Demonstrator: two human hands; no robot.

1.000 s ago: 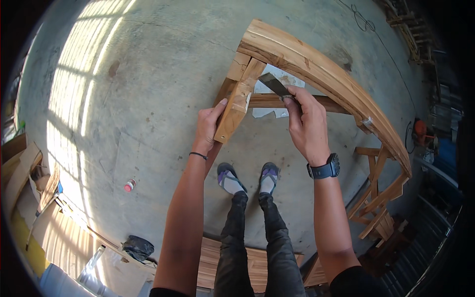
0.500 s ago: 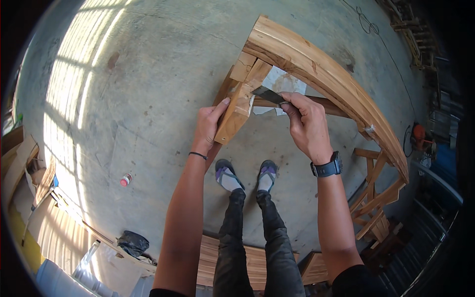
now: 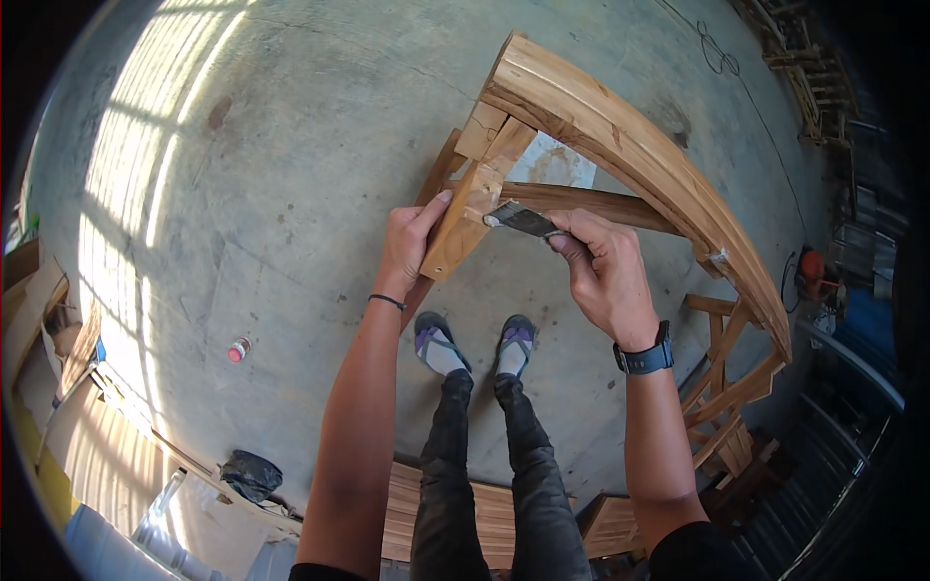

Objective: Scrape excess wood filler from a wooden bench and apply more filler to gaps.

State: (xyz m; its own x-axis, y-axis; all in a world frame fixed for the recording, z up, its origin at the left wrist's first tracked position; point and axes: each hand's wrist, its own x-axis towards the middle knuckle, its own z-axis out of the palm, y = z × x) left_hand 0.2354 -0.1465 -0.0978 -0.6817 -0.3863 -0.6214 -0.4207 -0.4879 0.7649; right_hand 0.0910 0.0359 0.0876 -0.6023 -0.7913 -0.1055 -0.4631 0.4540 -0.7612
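A curved wooden frame (image 3: 620,126) stands on the concrete floor in front of me, with a slanted wooden brace (image 3: 475,203) joined under its left end. My left hand (image 3: 407,242) grips the left edge of that brace near its lower end. My right hand (image 3: 605,276) holds a flat dark-bladed tool (image 3: 523,219), a scraper or brush, with its tip touching the brace's right face. A dark watch sits on my right wrist, a thin band on my left.
A wooden crosspiece (image 3: 591,201) runs behind the tool. More frame parts (image 3: 727,387) stand at right. A small red-capped bottle (image 3: 237,349) lies on the floor at left. A dark bag (image 3: 250,474) and wooden slats (image 3: 407,513) lie behind my feet.
My right hand has moved the tool leftward and down along the brace until its tip meets the wood. My left hand keeps its grip on the brace.
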